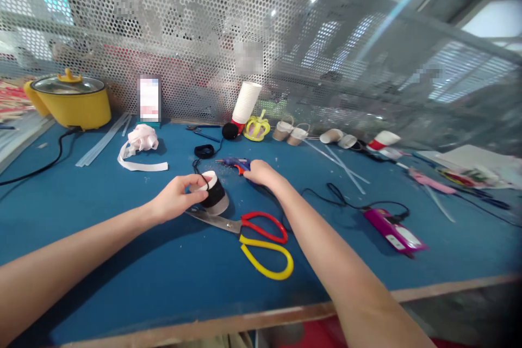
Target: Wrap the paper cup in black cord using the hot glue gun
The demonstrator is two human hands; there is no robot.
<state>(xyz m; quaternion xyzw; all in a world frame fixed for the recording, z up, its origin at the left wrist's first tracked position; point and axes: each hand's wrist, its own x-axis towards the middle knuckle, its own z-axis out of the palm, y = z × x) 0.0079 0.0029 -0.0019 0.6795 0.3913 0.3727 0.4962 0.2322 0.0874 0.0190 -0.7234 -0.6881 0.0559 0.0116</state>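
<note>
My left hand (185, 194) is closed around the near side of a paper cup (216, 202), which tilts a little on the blue table. A wide black band of cord wraps the cup's middle, and a black cord (196, 167) runs from it to a loose coil (204, 150) behind. My right hand (259, 171) grips a blue glue gun (236, 162) with an orange trigger; its nozzle points left, just beyond the cup and apart from it. Large scissors (220, 222) with one red and one yellow handle lie in front of the cup.
A yellow electric pot (79, 100) stands far left. White ribbon (142, 138), pliers (204, 132), a stack of paper cups (247, 102) and small baskets (297, 135) line the back near a perforated metal screen (196, 38). A purple power strip (393, 234) with cables lies right.
</note>
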